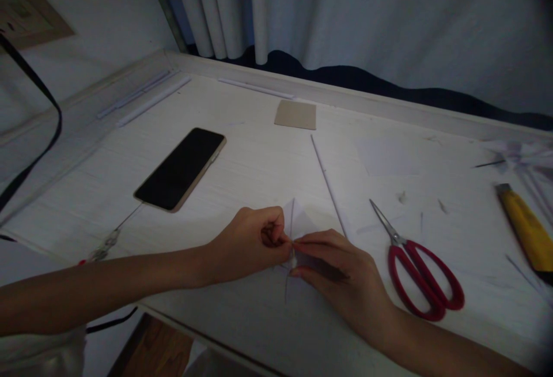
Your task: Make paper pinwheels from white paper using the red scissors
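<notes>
A small white paper piece (302, 219), with a thin line or strand down its middle, lies at the front centre of the white table (242, 161). From the left, my left hand (254, 238) pinches at the paper's middle with curled fingers. My right hand (345, 273) meets it there, thumb and fingers closing on the same paper from the right. The fingertips of both hands touch or nearly touch, and they hide the pinched spot. Right of my right hand lies a pair of scissors (404, 244) with red handles, blades slightly apart.
A black phone (181, 166) lies left, a beige square card (296, 115) at the back. A thin white paper stick (327, 181) lies beyond my right hand. Rolled paper tubes (153, 102) are back left. A yellow tube (525, 227) and white strips (518, 155) are far right.
</notes>
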Available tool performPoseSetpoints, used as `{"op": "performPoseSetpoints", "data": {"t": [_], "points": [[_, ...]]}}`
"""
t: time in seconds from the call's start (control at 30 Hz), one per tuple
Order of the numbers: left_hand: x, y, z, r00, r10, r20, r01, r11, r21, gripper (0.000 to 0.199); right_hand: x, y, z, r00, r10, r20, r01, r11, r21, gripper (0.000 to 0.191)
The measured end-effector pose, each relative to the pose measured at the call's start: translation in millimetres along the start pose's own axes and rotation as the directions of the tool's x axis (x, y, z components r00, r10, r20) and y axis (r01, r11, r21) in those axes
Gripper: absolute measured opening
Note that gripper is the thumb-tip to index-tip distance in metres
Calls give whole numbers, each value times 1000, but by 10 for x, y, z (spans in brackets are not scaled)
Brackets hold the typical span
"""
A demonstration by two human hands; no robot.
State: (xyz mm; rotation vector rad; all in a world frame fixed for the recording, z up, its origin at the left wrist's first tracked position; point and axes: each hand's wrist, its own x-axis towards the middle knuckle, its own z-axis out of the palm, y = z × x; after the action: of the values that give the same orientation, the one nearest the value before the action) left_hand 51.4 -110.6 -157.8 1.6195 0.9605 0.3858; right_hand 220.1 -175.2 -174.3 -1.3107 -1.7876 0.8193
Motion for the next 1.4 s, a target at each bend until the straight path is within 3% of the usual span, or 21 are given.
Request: {"op": "performPoseSetpoints", "data": {"t": [0.4, 0.77, 1.13, 1.4], "points": [[-11, -63, 24, 999, 26, -25, -25, 1000, 15, 25, 10, 7, -6, 1000, 10, 12, -10, 1000, -3, 26], [-8, -75, 19, 1000, -13, -25, 13, 1000, -2, 24, -3, -1, -4, 1000, 9, -6, -9, 1000, 15, 14], [10, -23, 16, 1000, -18, -26, 15, 994, -110, 23, -12, 20, -7, 991, -116, 59, 125, 976, -177, 13], [2, -57, 25, 999, -9, -40, 4, 992, -125, 24, -35, -61, -71, 968, -250, -13, 244, 954, -172, 14]]}}
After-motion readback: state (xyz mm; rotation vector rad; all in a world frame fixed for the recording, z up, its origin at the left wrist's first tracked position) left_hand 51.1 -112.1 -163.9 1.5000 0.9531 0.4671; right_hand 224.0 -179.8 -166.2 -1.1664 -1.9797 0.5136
